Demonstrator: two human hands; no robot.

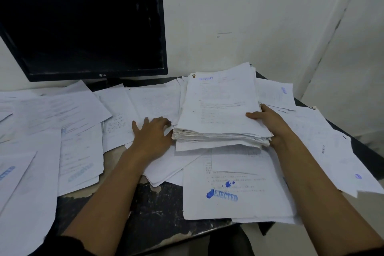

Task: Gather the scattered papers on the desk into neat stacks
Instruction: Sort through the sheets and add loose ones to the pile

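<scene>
**Item: thick paper stack, mid-gathering, with loose sheets around it**

- Paper stack [220, 110]: lies between the two hands on the dark, worn surface [158, 214], on top of other sheets. Edges ragged, corners fanned at the near side. Judged heavy as a block but floppy and prone to sliding sheet over sheet; best taken at both side edges together, with support underneath.
- Right hand [268, 122]: thumb on the top sheet at the stack's right edge, the other fingers hidden beyond or beneath it, so it appears to grip that edge.
- Left hand [152, 133]: flat on loose sheets just left of the stack, fingers spread, fingertips beside its left edge, gripping nothing.
- Scattered sheets [68, 122]: spread well left of the left fingers, several overlapping; light and easily creased.
- "REJECTED" stamped sheet [230, 185]: nearer than both hands, partly under the stack.
- Further sheets [324, 143]: right of the right fingers, overhanging the surface edge.
- Containers: none visible.
- LG monitor [83, 25]: beyond the left fingers, screen dark.
</scene>
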